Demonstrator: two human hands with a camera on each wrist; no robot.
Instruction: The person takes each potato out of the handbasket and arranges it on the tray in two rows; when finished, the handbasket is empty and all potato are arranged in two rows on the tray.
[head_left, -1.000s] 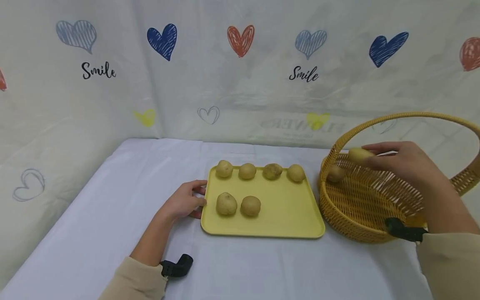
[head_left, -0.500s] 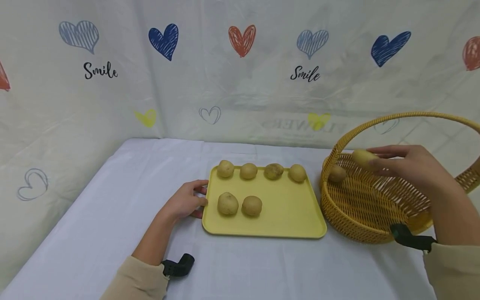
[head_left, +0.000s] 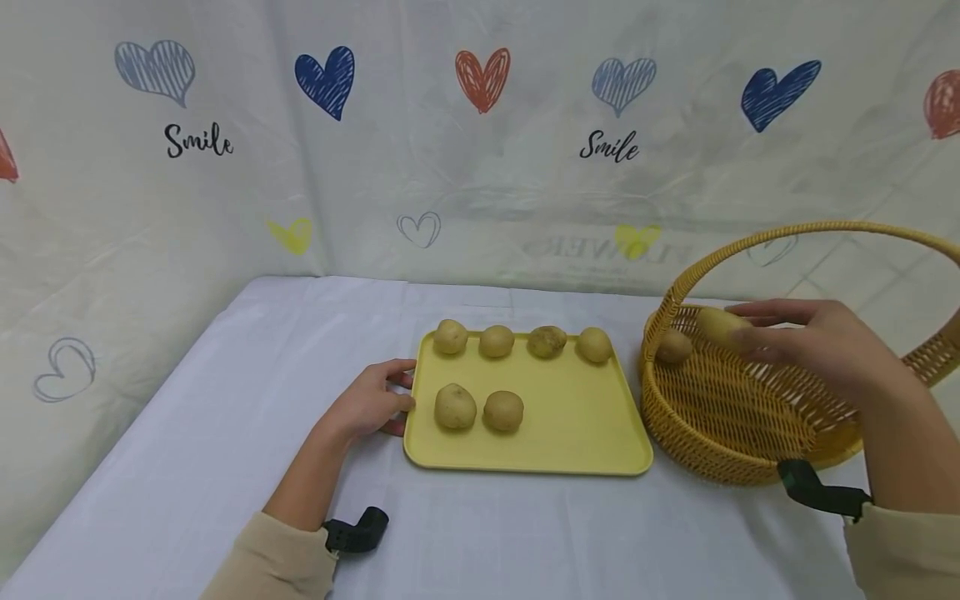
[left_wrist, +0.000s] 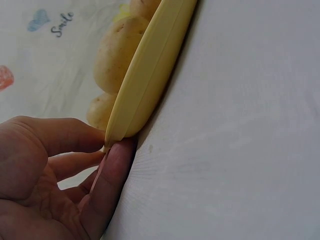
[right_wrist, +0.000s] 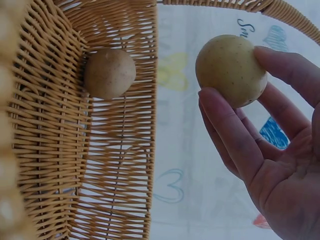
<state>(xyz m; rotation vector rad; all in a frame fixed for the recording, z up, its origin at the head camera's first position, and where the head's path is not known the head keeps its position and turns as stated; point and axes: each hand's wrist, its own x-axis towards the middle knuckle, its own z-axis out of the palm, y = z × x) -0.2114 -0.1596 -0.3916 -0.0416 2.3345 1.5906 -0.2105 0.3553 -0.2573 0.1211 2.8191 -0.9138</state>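
Note:
My right hand pinches a pale potato between thumb and fingertips, over the far side of the wicker basket. The right wrist view shows the potato apart from the basket's wall. One brown potato lies inside the basket at its left end. With my left hand I grip the left edge of a yellow tray; in the left wrist view the thumb is at its rim and a finger is underneath. Several potatoes stand in a back row on the tray, and two more, a larger potato and a rounder potato, sit in front.
The basket's tall arched handle rises over its opening, close to my right hand. A white cloth covers the table. Behind it hangs a pale curtain printed with hearts. The basket stands right beside the tray's right edge.
My right hand has lowered slightly with the potato towards the basket. The left hand, the tray and its potatoes have stayed put.

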